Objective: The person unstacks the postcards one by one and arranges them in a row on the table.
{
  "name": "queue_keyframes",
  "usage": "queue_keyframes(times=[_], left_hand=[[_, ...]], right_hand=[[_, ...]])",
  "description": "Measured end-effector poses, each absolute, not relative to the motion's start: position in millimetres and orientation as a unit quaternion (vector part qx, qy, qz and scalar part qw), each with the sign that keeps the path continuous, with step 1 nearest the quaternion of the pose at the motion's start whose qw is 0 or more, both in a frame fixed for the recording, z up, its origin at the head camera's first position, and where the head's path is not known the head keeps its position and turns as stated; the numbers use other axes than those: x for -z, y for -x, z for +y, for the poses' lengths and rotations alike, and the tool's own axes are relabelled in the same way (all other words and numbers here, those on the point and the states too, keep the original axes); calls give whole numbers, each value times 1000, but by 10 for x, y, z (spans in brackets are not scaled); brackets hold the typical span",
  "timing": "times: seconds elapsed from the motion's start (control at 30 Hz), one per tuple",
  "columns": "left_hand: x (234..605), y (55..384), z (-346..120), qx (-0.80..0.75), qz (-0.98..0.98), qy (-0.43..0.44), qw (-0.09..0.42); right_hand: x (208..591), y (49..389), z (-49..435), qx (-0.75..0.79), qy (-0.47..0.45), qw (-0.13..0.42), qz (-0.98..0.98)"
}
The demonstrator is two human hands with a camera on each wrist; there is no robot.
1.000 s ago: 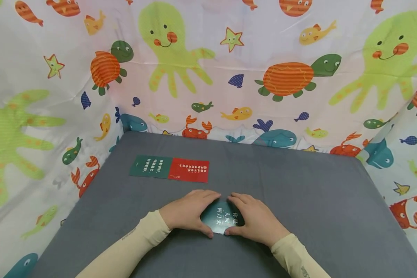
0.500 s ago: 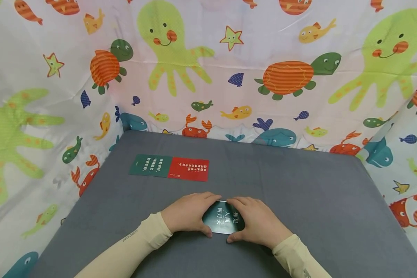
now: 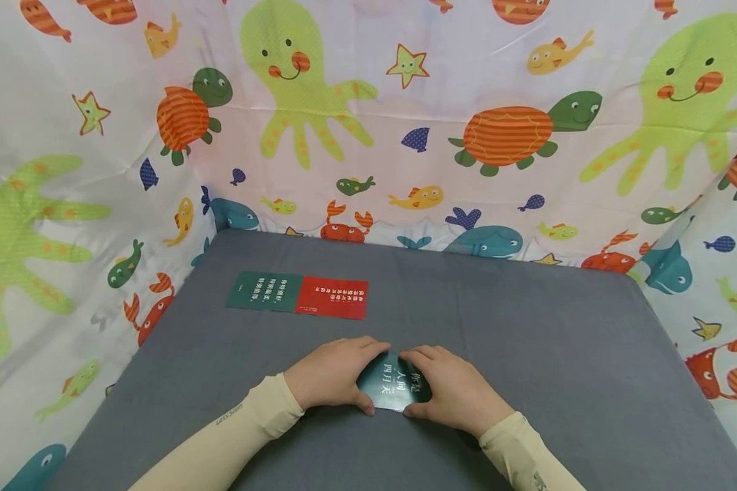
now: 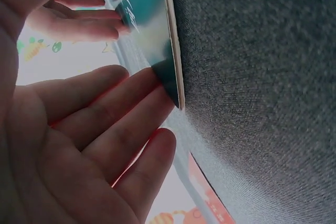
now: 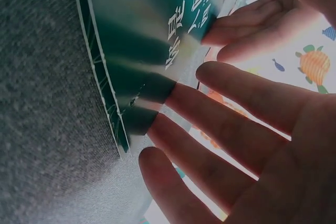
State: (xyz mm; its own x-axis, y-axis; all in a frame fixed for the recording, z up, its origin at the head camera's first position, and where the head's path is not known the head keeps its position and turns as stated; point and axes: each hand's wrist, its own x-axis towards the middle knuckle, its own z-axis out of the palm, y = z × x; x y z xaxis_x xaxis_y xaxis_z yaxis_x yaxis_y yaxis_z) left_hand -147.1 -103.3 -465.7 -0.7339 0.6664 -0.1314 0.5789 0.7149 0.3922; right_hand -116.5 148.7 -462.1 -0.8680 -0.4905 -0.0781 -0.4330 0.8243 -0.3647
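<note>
A small stack of dark green cards [image 3: 393,385] with white characters lies close over the grey table, between both hands. My left hand [image 3: 338,375] holds its left end, thumb at the near edge and fingers at the far one; in the left wrist view two fingertips meet the card [image 4: 149,24] near its corner. My right hand [image 3: 454,389] grips the right end in the same way. Two layers with a thin gap show along the side of the cards [image 5: 121,77] in the right wrist view.
Further back on the left, a green card [image 3: 264,292] and a red card [image 3: 334,298] with characters lie side by side on the grey tabletop [image 3: 559,348]. A white curtain [image 3: 417,61] printed with sea animals stands around the table's back and sides.
Both hands stay around the green cards with only small shifts. My right thumb moves slightly down and back up at the near edge. The cards at the back lie still.
</note>
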Motion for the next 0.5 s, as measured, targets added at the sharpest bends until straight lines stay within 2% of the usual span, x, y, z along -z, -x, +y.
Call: queue_keyframes(times=[0.5], left_hand=[[4661,1463,-1028,-156,917,-346,122]], right_hand=[[4620,1168,1504,179,246,82,949]])
